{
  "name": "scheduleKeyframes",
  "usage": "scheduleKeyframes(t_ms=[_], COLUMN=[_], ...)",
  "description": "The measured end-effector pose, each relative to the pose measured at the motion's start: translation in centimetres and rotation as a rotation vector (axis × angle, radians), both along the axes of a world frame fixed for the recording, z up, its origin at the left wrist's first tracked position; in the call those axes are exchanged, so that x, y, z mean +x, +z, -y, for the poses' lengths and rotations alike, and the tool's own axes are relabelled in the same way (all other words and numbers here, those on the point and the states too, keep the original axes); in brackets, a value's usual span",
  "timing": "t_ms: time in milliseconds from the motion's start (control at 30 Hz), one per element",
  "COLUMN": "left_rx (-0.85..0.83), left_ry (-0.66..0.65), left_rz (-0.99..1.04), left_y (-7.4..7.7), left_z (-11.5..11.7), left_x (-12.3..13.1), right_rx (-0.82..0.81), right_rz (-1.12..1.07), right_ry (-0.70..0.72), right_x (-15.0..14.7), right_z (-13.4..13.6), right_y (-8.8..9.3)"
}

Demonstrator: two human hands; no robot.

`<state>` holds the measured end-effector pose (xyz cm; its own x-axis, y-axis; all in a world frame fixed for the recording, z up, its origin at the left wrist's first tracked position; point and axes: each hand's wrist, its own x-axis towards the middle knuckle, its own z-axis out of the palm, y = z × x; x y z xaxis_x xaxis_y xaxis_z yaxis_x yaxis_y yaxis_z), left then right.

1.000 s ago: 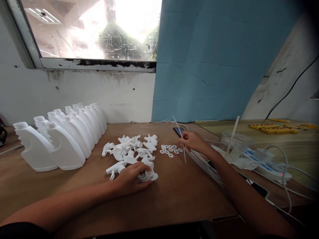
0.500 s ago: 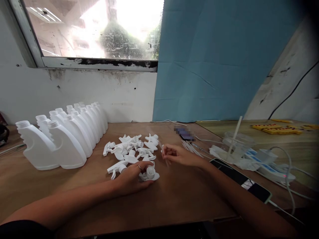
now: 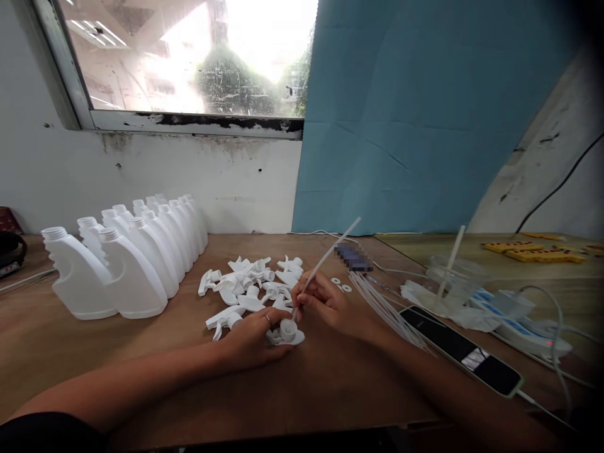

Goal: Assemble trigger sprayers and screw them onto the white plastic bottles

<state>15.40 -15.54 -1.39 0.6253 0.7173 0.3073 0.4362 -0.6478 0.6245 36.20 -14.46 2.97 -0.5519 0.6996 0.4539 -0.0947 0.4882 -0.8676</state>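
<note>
My left hand (image 3: 257,336) is closed around a white trigger spray head (image 3: 288,330), its round collar opening facing up. Between the thumb and fingers of my right hand (image 3: 325,302) is a thin, translucent dip tube (image 3: 333,247), slanting up to the right. Its lower end is at the collar opening; whether it is inside cannot be made out. Just beyond my left hand lies a pile of white trigger spray heads (image 3: 250,280). Several loose dip tubes (image 3: 384,308) lie by my right forearm, with small white rings (image 3: 346,288) near them.
White bottles (image 3: 136,270) without caps stand in rows at the left. On the right are a phone (image 3: 465,349) with a cable, a power strip (image 3: 514,333), and a clear plastic cup (image 3: 460,274) with a straw. Yellow pieces (image 3: 540,253) lie farther back.
My right hand has brought the dip tube to the spray head in my left hand; the tube now stands slanted upward. The view has shifted slightly. My left hand keeps its hold.
</note>
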Motion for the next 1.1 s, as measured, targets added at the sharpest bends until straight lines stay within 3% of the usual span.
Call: scheduleKeyframes(t_ms=[467, 700, 967, 1100], left_rx=[0.012, 0.068, 0.074, 0.083], left_ry=[-0.003, -0.009, -0.075, -0.083], left_rz=[-0.029, -0.047, -0.048, -0.049], left_y=[0.2, -0.4, -0.8, -1.0], left_z=[0.1, -0.3, -0.5, -0.6], left_x=[0.0, -0.1, -0.4, -0.3], right_rx=[-0.016, 0.355, 0.381, 0.457], right_rz=[0.13, 0.434, 0.511, 0.555], right_ry=[-0.028, -0.16, -0.217, -0.148], right_x=[0.4, 0.3, 0.2, -0.2], right_z=[0.2, 0.5, 0.3, 0.2], right_y=[0.2, 0.4, -0.7, -0.6])
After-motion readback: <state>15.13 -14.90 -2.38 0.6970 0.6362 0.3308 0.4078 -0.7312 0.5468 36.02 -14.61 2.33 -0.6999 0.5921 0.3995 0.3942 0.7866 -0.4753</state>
